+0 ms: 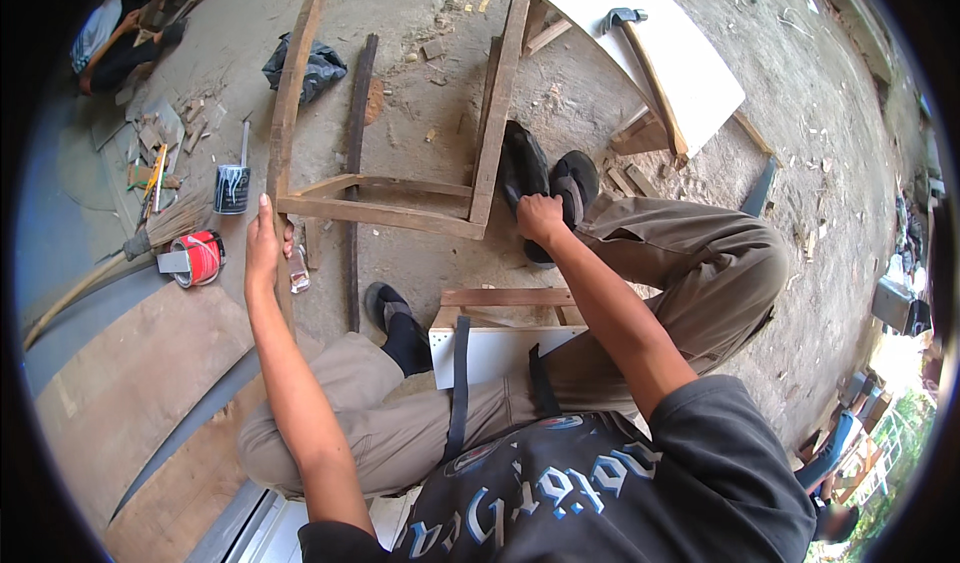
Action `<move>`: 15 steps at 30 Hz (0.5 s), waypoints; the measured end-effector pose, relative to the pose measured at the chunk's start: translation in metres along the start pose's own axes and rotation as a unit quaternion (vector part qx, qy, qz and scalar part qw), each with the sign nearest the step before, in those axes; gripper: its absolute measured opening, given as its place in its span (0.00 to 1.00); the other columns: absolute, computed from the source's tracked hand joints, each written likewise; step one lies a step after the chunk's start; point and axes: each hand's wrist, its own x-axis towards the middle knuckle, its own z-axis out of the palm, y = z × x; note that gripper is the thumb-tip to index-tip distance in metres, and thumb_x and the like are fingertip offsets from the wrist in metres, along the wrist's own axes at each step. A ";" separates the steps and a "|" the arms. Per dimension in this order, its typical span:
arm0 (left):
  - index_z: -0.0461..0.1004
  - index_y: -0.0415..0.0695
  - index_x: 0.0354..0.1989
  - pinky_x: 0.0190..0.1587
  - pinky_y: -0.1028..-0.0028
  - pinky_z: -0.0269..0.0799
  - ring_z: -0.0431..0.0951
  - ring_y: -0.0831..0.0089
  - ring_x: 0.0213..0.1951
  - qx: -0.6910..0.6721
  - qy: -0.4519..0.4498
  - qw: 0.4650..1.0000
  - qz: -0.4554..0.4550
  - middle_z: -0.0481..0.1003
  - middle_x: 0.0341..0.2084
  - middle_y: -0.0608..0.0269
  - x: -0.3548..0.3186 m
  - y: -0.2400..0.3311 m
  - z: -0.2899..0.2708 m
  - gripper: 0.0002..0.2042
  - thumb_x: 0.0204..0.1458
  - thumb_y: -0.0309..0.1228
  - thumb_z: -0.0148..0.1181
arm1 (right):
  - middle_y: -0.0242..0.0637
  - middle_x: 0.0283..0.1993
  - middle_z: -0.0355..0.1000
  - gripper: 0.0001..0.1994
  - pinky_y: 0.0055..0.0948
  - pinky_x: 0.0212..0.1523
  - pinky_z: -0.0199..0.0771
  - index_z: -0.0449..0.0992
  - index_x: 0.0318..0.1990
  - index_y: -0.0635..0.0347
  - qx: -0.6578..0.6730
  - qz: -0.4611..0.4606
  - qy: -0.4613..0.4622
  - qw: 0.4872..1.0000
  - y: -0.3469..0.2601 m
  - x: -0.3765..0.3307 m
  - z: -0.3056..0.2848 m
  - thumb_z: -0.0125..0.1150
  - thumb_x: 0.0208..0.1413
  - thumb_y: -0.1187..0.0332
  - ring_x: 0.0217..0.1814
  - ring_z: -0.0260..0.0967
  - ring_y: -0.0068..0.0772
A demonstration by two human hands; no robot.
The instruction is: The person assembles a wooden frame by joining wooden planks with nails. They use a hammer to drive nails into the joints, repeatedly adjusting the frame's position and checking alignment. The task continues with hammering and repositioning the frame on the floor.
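Observation:
A wooden frame [378,217] with long legs and crosspieces lies in front of me. My left hand [264,248] is wrapped around its left leg, near the crosspiece corner. My right hand [541,220] is closed in a fist by my feet, against a black sandal [575,181]; whatever it holds, if anything, is hidden. Beside it is a black-covered foot [522,158]. Between my legs sits a small white-sided wooden box [480,355] with dark straps. A hammer [650,78] rests on a white board [700,53] at the far right.
Left of the frame stand a paint-streaked can [232,189] with a stick in it, a red can [195,259] and a broom [170,225]. A black plastic bag [310,66] lies behind. Wood scraps litter the ground. Another person [120,38] works at the far left.

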 end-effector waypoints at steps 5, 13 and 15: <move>0.72 0.42 0.33 0.19 0.79 0.59 0.63 0.81 0.15 -0.001 -0.012 1.000 0.008 0.64 0.16 0.70 0.001 0.000 0.001 0.30 0.64 0.60 0.37 | 0.56 0.56 0.72 0.22 0.69 0.63 0.55 0.74 0.49 0.67 0.184 0.077 -0.012 0.980 0.000 0.018 -0.023 0.57 0.53 0.59 0.62 0.67 0.56; 0.71 0.42 0.32 0.20 0.79 0.59 0.63 0.81 0.16 0.008 -0.002 1.000 0.005 0.64 0.15 0.69 0.000 0.006 0.002 0.30 0.64 0.60 0.37 | 0.54 0.38 0.79 0.14 0.40 0.47 0.77 0.80 0.41 0.65 0.351 -0.016 0.228 0.908 0.045 0.061 -0.007 0.56 0.45 0.77 0.45 0.77 0.54; 0.70 0.42 0.31 0.20 0.79 0.59 0.63 0.81 0.16 0.002 -0.003 1.000 0.002 0.64 0.15 0.69 0.001 0.000 0.000 0.30 0.64 0.60 0.38 | 0.53 0.42 0.78 0.15 0.39 0.49 0.76 0.79 0.44 0.64 0.335 -0.010 0.220 0.916 0.052 0.060 -0.002 0.59 0.46 0.74 0.48 0.76 0.53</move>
